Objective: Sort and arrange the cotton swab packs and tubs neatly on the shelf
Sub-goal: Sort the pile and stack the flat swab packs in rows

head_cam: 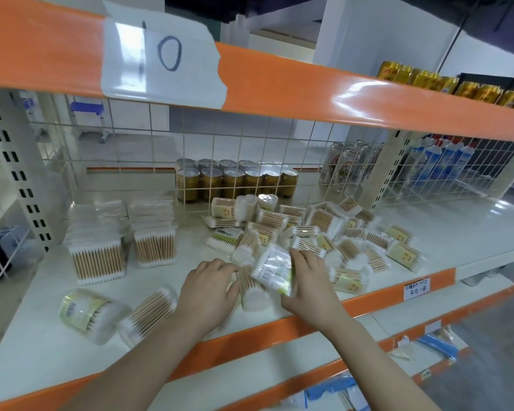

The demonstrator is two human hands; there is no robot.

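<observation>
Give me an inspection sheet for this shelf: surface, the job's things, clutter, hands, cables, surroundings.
Surface: cream metal shelf with orange front edge.
Job's things: two neat rows of flat clear swab packs at left; loose heap of small swab packs at centre-right; two round clear swab tubs lying on their sides at front left.
Clutter: gold cans behind the wire grid.
Hands: left hand rests on a swab bundle; right hand holds a white-and-green swab pack.
Cables: nothing seen.
Surroundings: taped paper sign marked 10 above; handwritten price tag.
</observation>
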